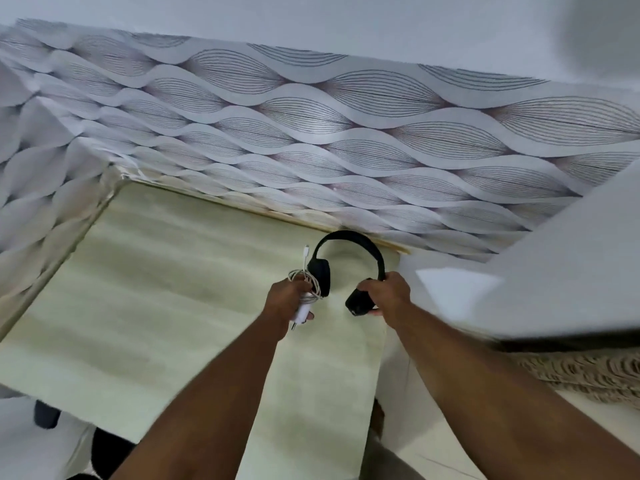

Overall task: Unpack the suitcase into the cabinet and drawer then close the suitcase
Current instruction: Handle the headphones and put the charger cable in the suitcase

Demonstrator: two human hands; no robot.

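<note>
A wall papered in grey-white with a woven wave pattern of fine dark lines [311, 133] fills the upper half of the frame, meeting a pale greenish, faintly streaked flat surface [156, 306] along a thin wooden edge; whether that surface is a shelf, a drawer bottom or a floor cannot be told. A blurred white panel [554, 271] juts in from the right.

Low in the centre, both hands hold things above that surface. The right hand [386, 294] has its fingers curled round one padded cup of the black over-ear headphones with a thin arched band [346, 261]. The left hand [287, 297] clutches a white plug-in charger with its loosely coiled white cable [304, 299], fingers clenched about the bundle, and the other cup lies against that hand.

The coil is loose, its connector end sticking up free; it could snag the headphone band or unwind and trail. The smooth plastic charger, prongs pointing down, might slip from so full a grip. The suitcase is not in view.
</note>
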